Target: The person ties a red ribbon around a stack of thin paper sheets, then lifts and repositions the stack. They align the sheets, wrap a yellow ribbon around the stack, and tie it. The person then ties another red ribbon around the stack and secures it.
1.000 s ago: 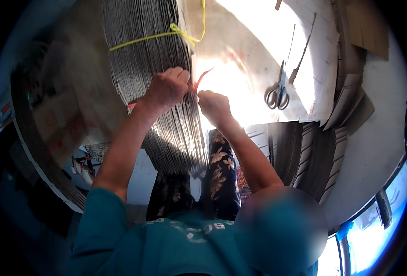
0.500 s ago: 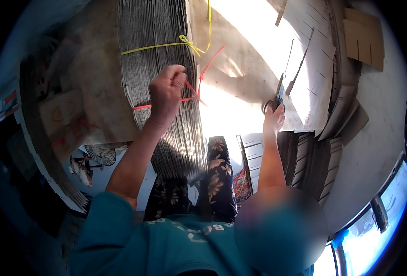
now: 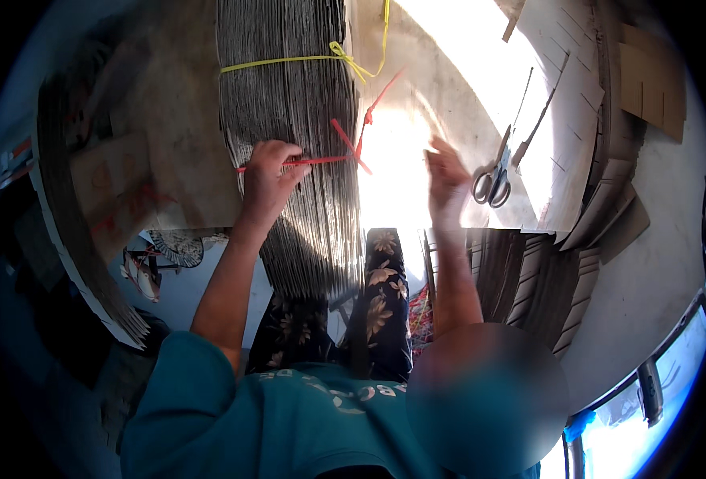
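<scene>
A tall bundle of grey-brown cardboard sheets [image 3: 289, 104] stands edge-up in front of me, its near end over the table edge. My left hand [image 3: 271, 177] rests on top of it, fingers closed on a red plastic strap [image 3: 333, 159] that crosses the bundle. The strap is crossed and knotted at the right side, with loose ends sticking up. Somewhat blurred, my right hand [image 3: 447, 180] is over the bright table with fingers loosely apart and nothing visible in them. Just right of it lie scissors [image 3: 492, 185] with dark-rimmed handles, blades pointing away.
Farther up, a yellow strap [image 3: 289, 61] is tied round the same bundle. Slotted cardboard sheets [image 3: 556, 120] lie on the right of the table [image 3: 417, 48]. More cardboard pieces [image 3: 536, 279] are stacked below its right edge. A fan-like round object [image 3: 179, 246] is at lower left.
My right hand has let go of the scissors and moved left. My left hand has come down onto the red strap across the bundle. The view has shifted slightly.
</scene>
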### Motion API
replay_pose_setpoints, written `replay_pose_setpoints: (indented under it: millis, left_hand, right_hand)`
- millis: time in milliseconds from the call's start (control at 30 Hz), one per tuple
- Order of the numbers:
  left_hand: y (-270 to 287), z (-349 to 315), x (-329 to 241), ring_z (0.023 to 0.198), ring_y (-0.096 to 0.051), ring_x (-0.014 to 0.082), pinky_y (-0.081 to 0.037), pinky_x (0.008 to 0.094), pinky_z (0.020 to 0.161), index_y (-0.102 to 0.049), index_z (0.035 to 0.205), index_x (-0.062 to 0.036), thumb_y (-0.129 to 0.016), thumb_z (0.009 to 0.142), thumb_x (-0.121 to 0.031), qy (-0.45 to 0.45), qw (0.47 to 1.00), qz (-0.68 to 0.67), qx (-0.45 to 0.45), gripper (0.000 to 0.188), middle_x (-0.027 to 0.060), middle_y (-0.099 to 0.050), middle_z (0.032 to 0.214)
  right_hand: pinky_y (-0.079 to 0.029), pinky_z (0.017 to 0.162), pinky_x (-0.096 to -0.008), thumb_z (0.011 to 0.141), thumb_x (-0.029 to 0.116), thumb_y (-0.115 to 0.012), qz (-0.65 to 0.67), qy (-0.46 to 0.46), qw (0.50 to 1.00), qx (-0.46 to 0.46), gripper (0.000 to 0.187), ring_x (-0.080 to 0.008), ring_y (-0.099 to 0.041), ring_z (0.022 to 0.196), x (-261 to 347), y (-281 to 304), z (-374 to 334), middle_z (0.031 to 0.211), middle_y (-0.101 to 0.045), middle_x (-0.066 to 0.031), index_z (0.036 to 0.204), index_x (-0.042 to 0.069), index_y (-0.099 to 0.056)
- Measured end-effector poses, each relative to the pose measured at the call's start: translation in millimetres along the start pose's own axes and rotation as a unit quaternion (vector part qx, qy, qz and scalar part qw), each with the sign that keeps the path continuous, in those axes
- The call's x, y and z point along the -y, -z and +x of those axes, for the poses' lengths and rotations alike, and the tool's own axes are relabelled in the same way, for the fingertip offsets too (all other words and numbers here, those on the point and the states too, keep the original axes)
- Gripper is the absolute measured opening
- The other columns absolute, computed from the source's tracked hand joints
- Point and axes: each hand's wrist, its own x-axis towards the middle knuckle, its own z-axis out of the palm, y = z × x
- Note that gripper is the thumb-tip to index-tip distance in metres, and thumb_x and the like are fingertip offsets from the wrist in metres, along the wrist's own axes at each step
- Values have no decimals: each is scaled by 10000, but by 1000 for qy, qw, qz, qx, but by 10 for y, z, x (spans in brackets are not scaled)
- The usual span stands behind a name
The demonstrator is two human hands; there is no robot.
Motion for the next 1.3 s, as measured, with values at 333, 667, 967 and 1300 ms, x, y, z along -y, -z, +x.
replay_pose_setpoints:
  millis: [333, 667, 967, 1300]
  left_hand:
    - [-48, -66, 2, 795, -514, 270, -391, 410, 716, -530, 780, -60, -666, 644, 39, -95, 985, 142, -9, 216, 60, -533, 771]
    - [-32, -160, 99, 840, -514, 292, -433, 394, 758, -548, 929, -15, -597, 555, 96, -167, 977, 130, -15, 393, 118, -546, 902]
    - [-36, -155, 147, 843, -513, 285, -445, 385, 744, -547, 936, 5, -569, 557, 99, -191, 973, 129, -20, 390, 118, -536, 910]
    - [-69, -151, 217, 802, -511, 269, -450, 370, 723, -547, 909, 6, -561, 574, 104, -200, 972, 118, -35, 349, 116, -536, 883]
  right_hand:
    - [-484, 574, -343, 721, 42, -600, -131, 167, 961, 177, 248, -221, -564, 709, 892, -954, 272, 747, -557, -38, 965, 79, -578]
    - [-480, 600, -327, 694, 69, -610, -118, 257, 923, 261, 274, -215, -536, 771, 768, -955, 290, 811, -521, -35, 966, 72, -575]
    - [-477, 628, -319, 691, 85, -624, -136, 239, 923, 269, 241, -206, -542, 777, 893, -942, 226, 824, -537, -31, 929, 62, -593]
    - [-497, 604, -331, 730, 20, -675, -72, 214, 943, 244, 137, -243, -588, 727, 802, -1005, 291, 827, -610, -74, 849, 39, -611]
